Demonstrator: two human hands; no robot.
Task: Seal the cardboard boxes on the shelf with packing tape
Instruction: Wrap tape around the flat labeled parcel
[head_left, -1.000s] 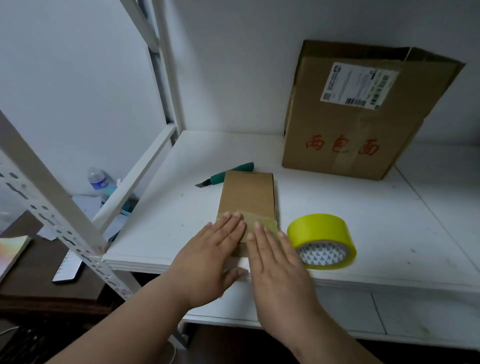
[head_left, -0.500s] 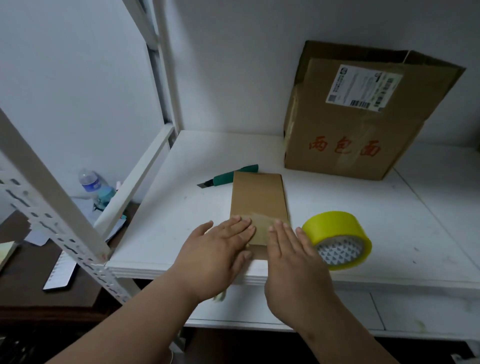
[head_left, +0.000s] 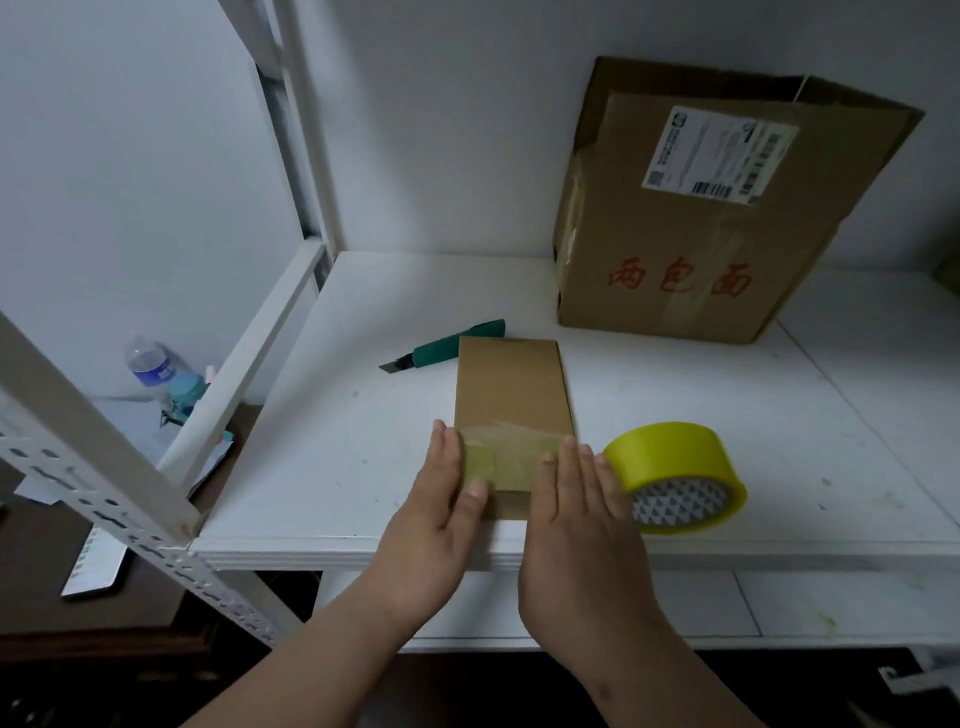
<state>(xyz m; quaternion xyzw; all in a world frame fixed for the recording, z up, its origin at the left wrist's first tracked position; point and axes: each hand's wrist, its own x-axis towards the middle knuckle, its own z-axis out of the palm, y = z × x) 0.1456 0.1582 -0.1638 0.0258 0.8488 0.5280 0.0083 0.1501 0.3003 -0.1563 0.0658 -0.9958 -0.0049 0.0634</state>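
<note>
A small flat cardboard box (head_left: 511, 387) lies on the white shelf (head_left: 363, 426), its near end crossed by a strip of yellowish tape (head_left: 511, 452). My left hand (head_left: 441, 512) lies flat against the box's left side, thumb resting on the tape. My right hand (head_left: 576, 519) lies flat along the box's right side, fingers straight and together. Neither hand holds anything. A roll of yellow packing tape (head_left: 675, 475) stands just right of my right hand. A large cardboard box (head_left: 701, 218) with red characters and a shipping label stands at the back right.
A green utility knife (head_left: 447, 351) with its blade out lies behind the small box's far left corner. White perforated shelf posts (head_left: 104, 478) rise at the left. Beyond them, a lower dark table holds a water bottle (head_left: 148, 361), papers and a remote.
Both hands have slid apart from the top of the taped end to the box's left and right sides. The view has shifted slightly, so the box sits further right.
</note>
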